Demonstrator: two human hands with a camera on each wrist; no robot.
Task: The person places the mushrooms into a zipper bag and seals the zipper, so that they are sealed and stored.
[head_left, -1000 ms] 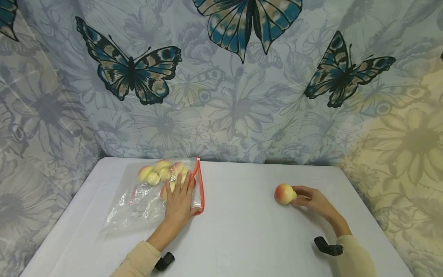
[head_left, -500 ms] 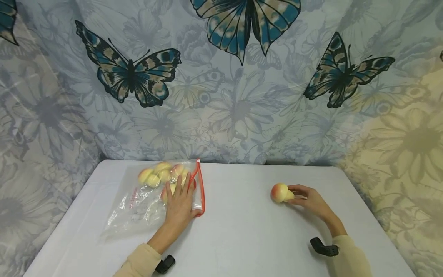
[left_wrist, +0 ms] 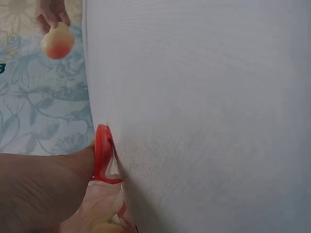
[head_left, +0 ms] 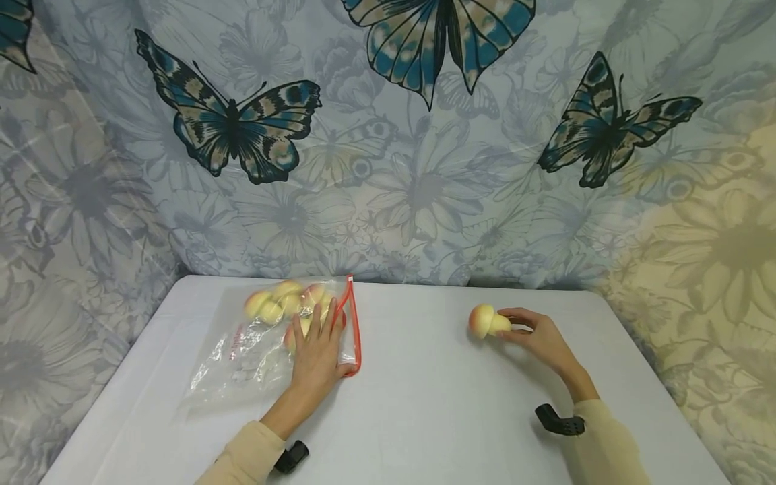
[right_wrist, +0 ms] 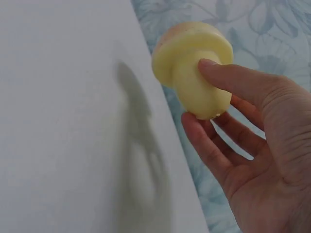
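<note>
My right hand (head_left: 542,340) pinches a toy mushroom (head_left: 483,321) by its stem, holding it above the white table. In the right wrist view the mushroom (right_wrist: 201,73) shows a thick yellow stem and a reddish cap, with the thumb pressed along the stem. Its cap points left in the head view. On the left, a clear plastic bag (head_left: 221,364) with a red zip edge (head_left: 356,330) lies flat. Several yellow and red mushrooms (head_left: 269,311) are inside it. My left hand (head_left: 316,360) rests on the bag with fingers spread and straight, partly covering the mushrooms below.
The white table (head_left: 418,404) ends at the back against a curtain (head_left: 412,202) printed with flowers and butterflies. A black wrist device (head_left: 559,421) sits at the right sleeve, and another black device (head_left: 292,458) by the left one.
My right hand has moved left and slightly toward the back with the mushroom, and the cap has turned more to the left. The left hand stays on the bag.
</note>
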